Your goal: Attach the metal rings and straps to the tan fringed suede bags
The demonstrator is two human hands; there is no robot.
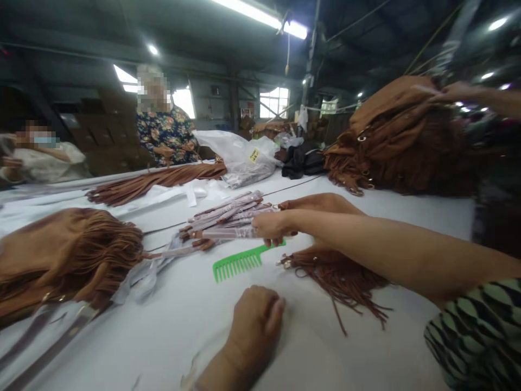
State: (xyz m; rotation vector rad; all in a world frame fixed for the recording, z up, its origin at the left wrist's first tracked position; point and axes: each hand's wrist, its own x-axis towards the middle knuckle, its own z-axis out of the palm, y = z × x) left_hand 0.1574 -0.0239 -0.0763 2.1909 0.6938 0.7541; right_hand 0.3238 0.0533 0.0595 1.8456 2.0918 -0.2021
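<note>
A broad white desk carries a green comb near its middle, just beside a pile of plastic-wrapped straps. A brown fringed bag lies at the left, brown fringe right of the comb. Farther back sit long brown strips, a translucent plastic bag, dark cloth and, at right, a brown heap.

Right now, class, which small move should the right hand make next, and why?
Perhaps ease one free of the plastic-wrapped straps: they overlap in a bundle, the right hand is at them, and the left hand is apart from them.
</note>
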